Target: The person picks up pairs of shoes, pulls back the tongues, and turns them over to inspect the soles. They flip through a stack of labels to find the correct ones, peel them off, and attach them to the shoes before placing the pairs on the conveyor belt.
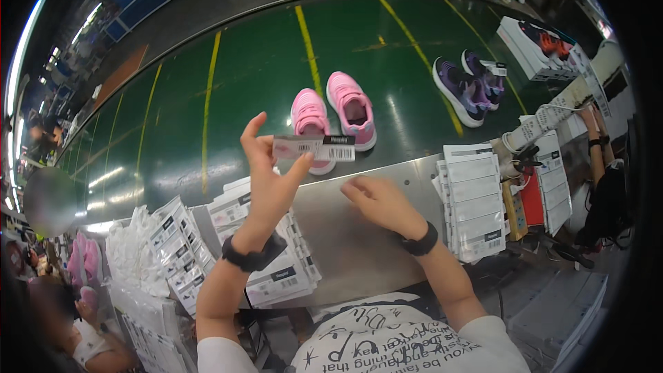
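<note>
My left hand [266,173] is closed on a shoe label [293,148], a pale strip with a black band, a barcode and a small pink picture. Its thumb presses the strip while the index finger points up. Just behind the label, a pair of pink shoes stands on the green conveyor belt [255,76]; the label partly covers the left shoe [309,112], and the right shoe [349,97] is beside it. Over the metal ledge [345,249], my right hand [387,204] is nearest the belt's edge. Its bent fingers are blurred, and nothing shows in them.
Label stacks lie on the ledge at left [276,280] and right [476,200]. Farther right along the belt are dark purple shoes [459,90] and a white shoebox [528,48]. Other people work at the far right [601,138] and lower left [90,331].
</note>
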{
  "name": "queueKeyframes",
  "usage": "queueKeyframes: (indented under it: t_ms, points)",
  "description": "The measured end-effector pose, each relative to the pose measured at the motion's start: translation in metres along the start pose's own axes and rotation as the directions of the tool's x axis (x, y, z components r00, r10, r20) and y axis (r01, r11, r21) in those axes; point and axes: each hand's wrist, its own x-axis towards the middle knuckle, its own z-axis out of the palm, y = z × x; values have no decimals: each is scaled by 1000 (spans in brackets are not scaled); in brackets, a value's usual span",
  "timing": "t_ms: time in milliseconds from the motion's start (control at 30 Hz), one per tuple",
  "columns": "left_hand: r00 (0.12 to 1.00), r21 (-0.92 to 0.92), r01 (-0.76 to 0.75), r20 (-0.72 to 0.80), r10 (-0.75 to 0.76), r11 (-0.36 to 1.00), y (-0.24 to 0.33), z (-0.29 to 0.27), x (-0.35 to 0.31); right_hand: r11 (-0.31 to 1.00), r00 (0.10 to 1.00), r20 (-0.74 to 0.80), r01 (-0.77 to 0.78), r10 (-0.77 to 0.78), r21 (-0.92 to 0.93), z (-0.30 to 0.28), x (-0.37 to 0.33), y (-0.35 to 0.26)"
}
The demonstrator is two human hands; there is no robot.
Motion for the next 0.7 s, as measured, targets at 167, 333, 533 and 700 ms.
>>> queueKeyframes:
  t_ms: [167,333,533,700]
  points:
    - [991,-135,-18,-132,0,991,-51,105,76,990,991,-25,-134,135,37,-37,-57,57]
    - [925,196,139,-377,-57,971,-84,160,91,960,973,38,-229,226,163,-45,-79,59]
    - [931,254,215,-345,-119,943,-91,158,110,962,971,50,-237,232,138,-43,-85,57]
    - [996,562,-85,68,57,822,-82,81,87,980,977,81,-200,198,19,-34,-82,54]
